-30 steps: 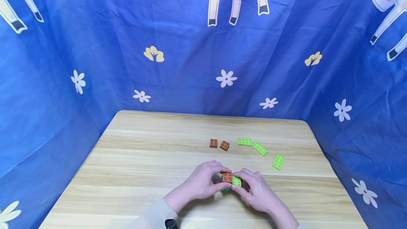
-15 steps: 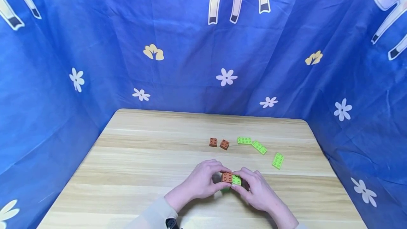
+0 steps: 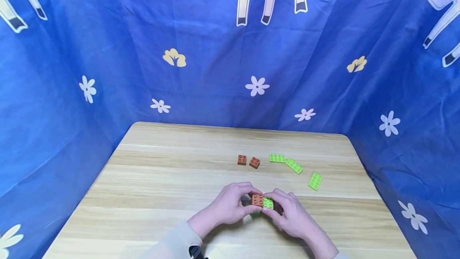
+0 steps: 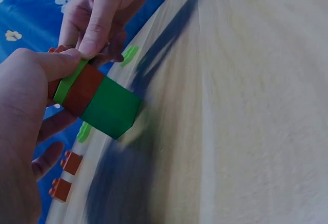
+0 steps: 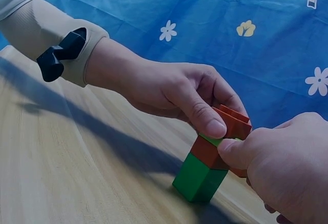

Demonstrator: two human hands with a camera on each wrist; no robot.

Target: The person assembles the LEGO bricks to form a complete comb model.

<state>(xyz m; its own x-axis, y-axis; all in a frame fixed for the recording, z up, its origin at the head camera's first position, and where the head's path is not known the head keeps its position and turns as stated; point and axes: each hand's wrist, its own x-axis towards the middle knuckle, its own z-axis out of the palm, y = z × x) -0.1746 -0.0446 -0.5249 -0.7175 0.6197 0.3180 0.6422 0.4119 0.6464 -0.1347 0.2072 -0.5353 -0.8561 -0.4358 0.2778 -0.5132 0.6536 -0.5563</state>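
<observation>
The left hand (image 3: 230, 206) and the right hand (image 3: 290, 216) face each other closely, each pinching between its thumb and bent fingers (the two forearms (image 3: 319, 241) slant inward).

The wooden table (image 3: 161, 171) has streaky grain and rounded far corners. Beyond its middle lie a brown brick (image 3: 242, 160) just beside another brown brick (image 3: 254, 162), then, rightward, a flat light green brick (image 3: 277, 158), a slanted one (image 3: 294, 166) near its end, and a third (image 3: 315, 181) apart. Nearer the front, a brick stack (image 5: 210, 149) stands on its dark green block (image 5: 200, 178).

Blue flower-print curtain (image 3: 215, 91), pale wooden table (image 3: 161, 179)
</observation>
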